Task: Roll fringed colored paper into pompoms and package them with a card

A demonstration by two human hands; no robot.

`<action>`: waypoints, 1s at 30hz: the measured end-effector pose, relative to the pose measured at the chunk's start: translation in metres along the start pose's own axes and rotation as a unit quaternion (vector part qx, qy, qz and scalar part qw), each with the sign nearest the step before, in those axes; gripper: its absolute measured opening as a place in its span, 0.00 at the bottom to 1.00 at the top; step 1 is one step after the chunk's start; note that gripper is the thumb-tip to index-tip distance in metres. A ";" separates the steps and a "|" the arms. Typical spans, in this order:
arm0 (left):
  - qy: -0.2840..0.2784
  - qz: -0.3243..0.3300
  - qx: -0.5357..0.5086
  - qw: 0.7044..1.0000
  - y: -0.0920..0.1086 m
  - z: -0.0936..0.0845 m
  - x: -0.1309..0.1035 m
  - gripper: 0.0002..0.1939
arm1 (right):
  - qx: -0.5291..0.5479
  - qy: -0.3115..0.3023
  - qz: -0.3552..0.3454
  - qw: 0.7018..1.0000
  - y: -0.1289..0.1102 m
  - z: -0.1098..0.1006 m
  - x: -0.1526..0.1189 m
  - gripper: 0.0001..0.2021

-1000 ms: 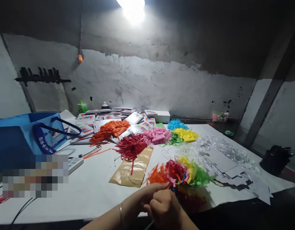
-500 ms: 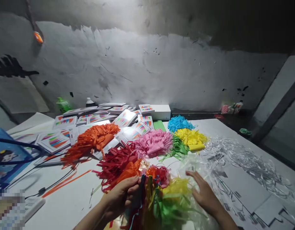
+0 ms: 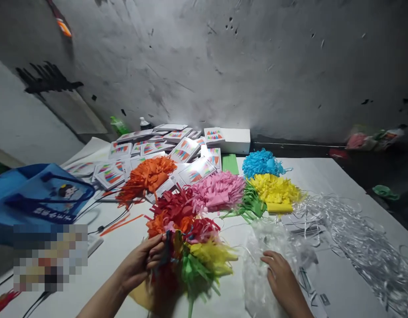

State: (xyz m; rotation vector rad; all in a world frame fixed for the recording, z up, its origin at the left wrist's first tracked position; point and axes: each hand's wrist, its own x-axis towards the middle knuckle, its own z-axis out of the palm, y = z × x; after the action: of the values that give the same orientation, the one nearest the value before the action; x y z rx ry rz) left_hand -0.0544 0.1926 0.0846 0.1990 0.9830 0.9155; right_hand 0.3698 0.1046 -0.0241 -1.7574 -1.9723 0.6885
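My left hand (image 3: pixel 142 265) is closed on the top of a bundle of paper tassels, with dark blue at the fingers. Red, orange, green (image 3: pixel 197 267) and yellow (image 3: pixel 213 254) tassels lie or hang just right of it. My right hand (image 3: pixel 280 274) has its fingers apart and rests on or just over a crumpled clear plastic bag (image 3: pixel 257 282). Beyond the hands are piles of dark red (image 3: pixel 173 203), pink (image 3: pixel 220 190), orange (image 3: pixel 147 174), green (image 3: pixel 252 203), yellow (image 3: pixel 276 190) and blue (image 3: pixel 261 163) tassels.
Printed packets (image 3: pixel 185 150) are heaped at the back, beside a white box (image 3: pixel 235 139). A blue bag (image 3: pixel 34 198) stands at the left, with black cords near it. Clear shredded strips (image 3: pixel 356 238) spread over the right side of the white table (image 3: pixel 117 247).
The view has turned and tilted down. My left hand has moved left with the bundle, its tassels trailing. My right hand is now over the plastic bag, away from the tassels.
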 end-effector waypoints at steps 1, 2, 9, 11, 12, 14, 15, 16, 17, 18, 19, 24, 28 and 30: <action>0.011 0.003 -0.012 1.000 -0.004 0.002 -0.004 0.11 | 0.002 -0.002 -0.012 1.000 -0.005 0.000 0.001 0.21; 0.020 0.009 -0.025 0.999 -0.009 0.003 -0.009 0.10 | 0.004 -0.005 -0.025 1.000 -0.011 0.000 0.004 0.21; 0.070 0.073 -0.092 0.991 -0.054 0.001 -0.050 0.11 | -0.034 -0.043 -0.047 0.997 -0.052 0.030 0.073 0.20; 0.078 0.107 -0.115 0.985 -0.061 0.000 -0.064 0.12 | -0.041 -0.076 -0.053 0.995 -0.060 0.036 0.092 0.16; 0.081 0.127 -0.126 0.981 -0.062 -0.001 -0.070 0.12 | -0.039 -0.094 -0.058 0.993 -0.063 0.035 0.099 0.14; 0.088 0.166 -0.143 0.972 -0.061 -0.004 -0.084 0.13 | -0.022 -0.124 -0.072 0.989 -0.067 0.025 0.104 0.12; 0.092 0.181 -0.149 0.968 -0.058 -0.007 -0.090 0.13 | -0.008 -0.133 -0.081 0.988 -0.068 0.016 0.104 0.11; 0.097 0.193 -0.153 0.964 -0.055 -0.009 -0.096 0.13 | 0.011 -0.138 -0.091 0.986 -0.069 0.004 0.102 0.12; 0.101 0.201 -0.156 0.962 -0.052 -0.012 -0.101 0.14 | 0.035 -0.139 -0.101 0.984 -0.069 -0.009 0.099 0.13; 0.104 0.206 -0.157 0.960 -0.049 -0.016 -0.104 0.14 | 0.064 -0.137 -0.111 0.982 -0.069 -0.023 0.094 0.15; 0.106 0.209 -0.157 0.959 -0.045 -0.019 -0.107 0.14 | 0.096 -0.132 -0.120 0.979 -0.068 -0.039 0.089 0.17; 0.109 0.204 -0.152 0.961 -0.031 -0.036 -0.113 0.15 | 0.240 -0.013 -0.055 0.969 -0.033 -0.121 0.060 0.25; 0.104 0.196 -0.139 0.965 -0.026 -0.041 -0.122 0.11 | 0.235 0.137 0.064 0.960 0.018 -0.173 0.050 0.25; 0.095 0.195 -0.129 0.968 -0.025 -0.038 -0.131 0.09 | 0.177 0.158 0.085 0.968 0.024 -0.174 0.054 0.23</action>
State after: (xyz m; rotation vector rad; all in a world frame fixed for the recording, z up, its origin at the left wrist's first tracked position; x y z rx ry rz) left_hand -0.0998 0.0710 0.1322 0.0846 1.0082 1.4339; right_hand 0.4863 0.1763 0.0982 -1.7018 -1.4031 0.7143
